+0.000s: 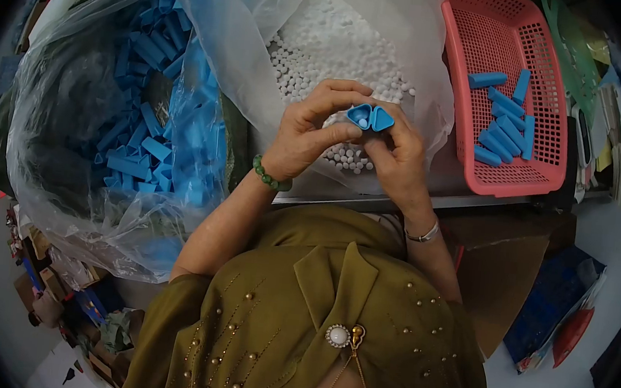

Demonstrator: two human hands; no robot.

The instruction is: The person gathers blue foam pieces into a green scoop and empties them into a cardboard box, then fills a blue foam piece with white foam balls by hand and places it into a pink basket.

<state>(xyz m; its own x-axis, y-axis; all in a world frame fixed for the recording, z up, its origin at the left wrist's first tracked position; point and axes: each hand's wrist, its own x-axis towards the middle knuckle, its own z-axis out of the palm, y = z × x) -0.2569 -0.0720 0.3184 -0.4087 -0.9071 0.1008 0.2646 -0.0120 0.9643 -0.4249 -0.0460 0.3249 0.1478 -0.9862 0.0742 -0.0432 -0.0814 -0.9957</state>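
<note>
In front of my chest, both hands hold a small blue triangular tube (359, 115) whose hinged triangular cap (383, 119) is flipped back. White balls (363, 123) show inside the tube's mouth. My left hand (315, 120), with a green bead bracelet at the wrist, closes its thumb and fingers around the tube's left side. On the other side, my right hand (400, 156) grips close by the cap, its fingers partly hidden. Beneath both hands lies a heap of small white balls (315, 61) on a clear plastic sheet (425, 64).
At left, a large clear plastic bag (51, 119) holds many blue triangular tubes (150, 47). A pink perforated basket (499, 185) with several blue tubes (507, 102) stands at right. Below the table edge (443, 200) are a cardboard box (494, 284) and a dark blue bag (552, 304).
</note>
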